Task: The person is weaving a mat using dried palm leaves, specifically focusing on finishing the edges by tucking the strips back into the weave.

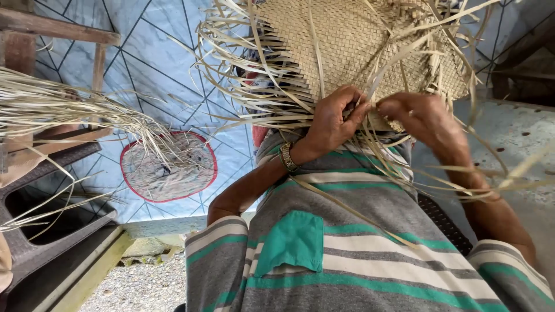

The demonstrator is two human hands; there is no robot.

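the woven straw mat rests on the person's lap, loose strips fringing its edge. left hand and right hand pinch strips there — light, springy, brittle; best gripped near the tight weave.

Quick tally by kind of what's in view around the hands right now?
Hands: 2, left hand and right hand, both at the mat's edge
Woven straw mat: 1
Loose straw bundle: 1
Wristwatch: 1
Round red-rimmed floor mat: 1
Dark plastic chair: 1
Total: 7
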